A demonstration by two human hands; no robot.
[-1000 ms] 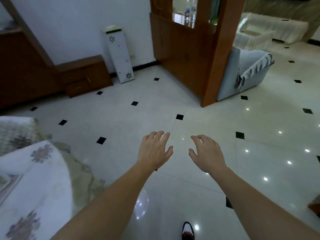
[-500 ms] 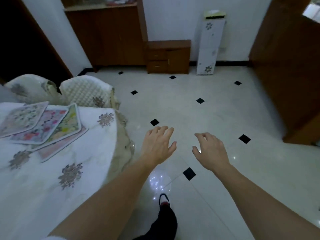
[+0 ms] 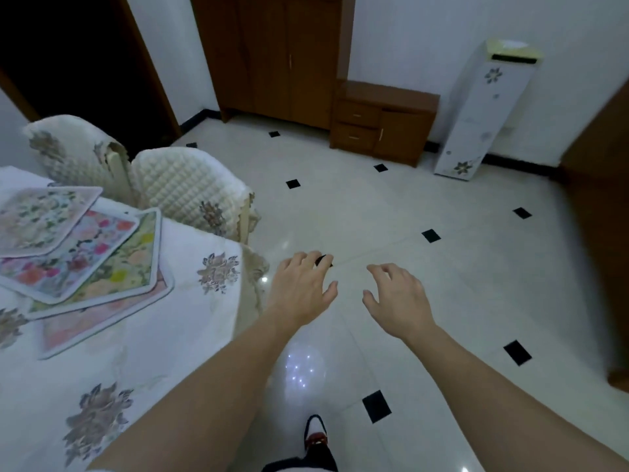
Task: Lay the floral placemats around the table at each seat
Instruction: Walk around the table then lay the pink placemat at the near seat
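Lower placemats (image 3: 88,330) mostly covered in the stack, table (image 3: 153,362) cut off left

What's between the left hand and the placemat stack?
Head view: only bare tablecloth with one printed brown flower motif, then the cloth's draped edge. The left hand hovers over the floor tiles past that edge; the placemat stack is untouched.

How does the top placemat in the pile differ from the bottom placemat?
The top placemat shows almost its whole face, while the bottom placemat is mostly covered and only its near strip shows. The top placemat is pale, with green leaves and small flowers; the bottom placemat looks pinkish and faint. Both have rounded corners and a light border, and both belong to one fanned pile on the tablecloth.
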